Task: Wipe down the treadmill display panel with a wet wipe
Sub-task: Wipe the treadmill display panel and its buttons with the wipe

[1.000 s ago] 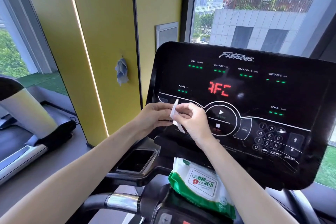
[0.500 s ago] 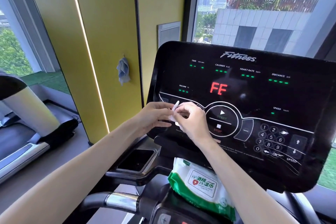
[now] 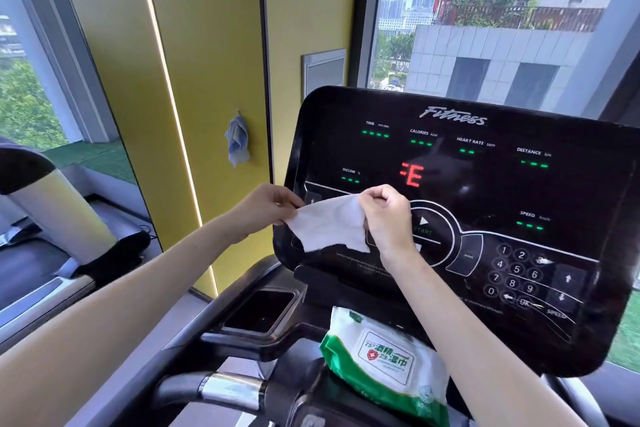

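1. Display panel (image 3: 485, 180): big glossy black face, powered on, w/ red chars at ctr and green readouts along the top. No wiped streak shows, so I'd judge you're at prep, wiping not begun. When you go, start at the top-left corner & work across in overlapping rows down to the btm edge.
2. Wipe pack (image 3: 381, 360): green/white, lies on the console just below the panel's btm edge, apart from both hands. Leave it; one sheet's out.
3. Keypad (image 3: 516, 274): lower-right of the panel. Prob. live, so go light there, since a firm press could trigger sth.
4. Wet wipe (image 3: 329, 224): white sheet held up between your hands in front of the panel's lower-left area, near its left edge. Can't tell if it touches the glass. Lower edge hangs free, a bit crumpled. Pull it flat, then fold into a pad; a loose sheet would likely bunch & drag.
5. Left hand (image 3: 265, 206) holds the sheet's upper-left corner; right hand (image 3: 389, 218) holds the upper-right, just left of the START button (image 3: 424, 221).
6. Fingers: left fingers (image 3: 289, 199) closed in a thumb-and-tip pinch on the wipe; right fingers (image 3: 372, 199) curled tight round its edge. Nothing else held. Keep both pinches near the corners so the sheet opens evenly.
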